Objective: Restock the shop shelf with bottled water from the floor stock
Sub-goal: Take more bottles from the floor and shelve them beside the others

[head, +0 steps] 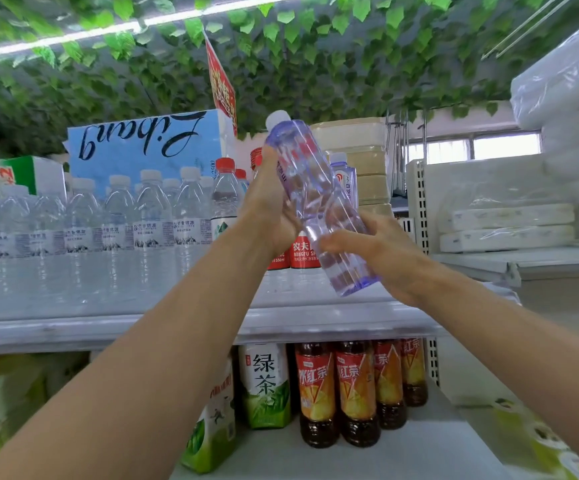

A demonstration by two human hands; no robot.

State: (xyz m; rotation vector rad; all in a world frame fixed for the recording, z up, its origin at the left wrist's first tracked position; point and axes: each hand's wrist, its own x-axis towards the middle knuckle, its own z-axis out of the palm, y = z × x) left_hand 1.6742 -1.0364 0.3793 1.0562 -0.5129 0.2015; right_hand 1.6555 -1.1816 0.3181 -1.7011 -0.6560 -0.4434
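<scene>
A: Holding the purple-tinted water bottle (315, 199) where, exactly?

B: Tilted in the air over the upper shelf (108, 327), with its cap up and to the left. The left hand (268, 206) wraps its upper body; the right hand (381, 251) curls round it near the base.

A: How will it handle?

B: It looks full, so probably weighty. The thin plastic likely gives, and the smooth sides may slip. It is best gripped mid-body with the base supported.

A: Where might it go?

B: A matching bottle (345, 174) stands just behind, right of the red-capped Nongfu Spring bottles (225, 192).
</scene>
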